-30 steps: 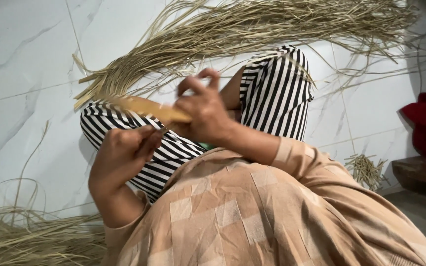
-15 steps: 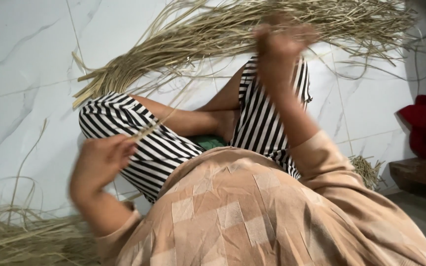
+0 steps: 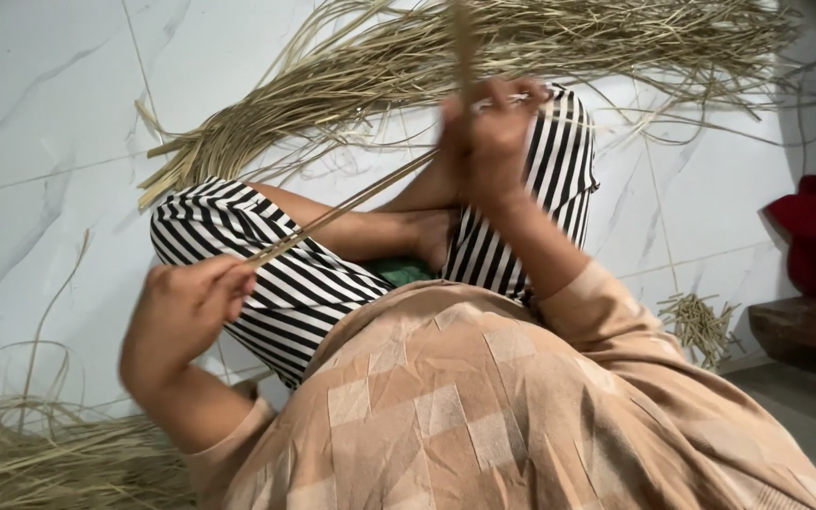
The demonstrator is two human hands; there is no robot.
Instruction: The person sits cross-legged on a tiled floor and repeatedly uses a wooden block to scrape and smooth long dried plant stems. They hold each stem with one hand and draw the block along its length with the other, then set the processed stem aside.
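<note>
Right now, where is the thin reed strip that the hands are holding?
In the head view, the reed strip runs slantwise above the striped trousers, from the left hand at lower left up to the right hand at top centre.

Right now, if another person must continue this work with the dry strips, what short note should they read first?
Left hand: pinches the low end of a thin dry strip.
Right hand: grips the strip's upper part, raised over the knee; its motion is blurred.
The strip is stretched between both hands, across the striped trousers.
Big bundle of strips lies on the white tile floor ahead; another pile at the lower left.
Done and left: cannot tell from this view.
</note>
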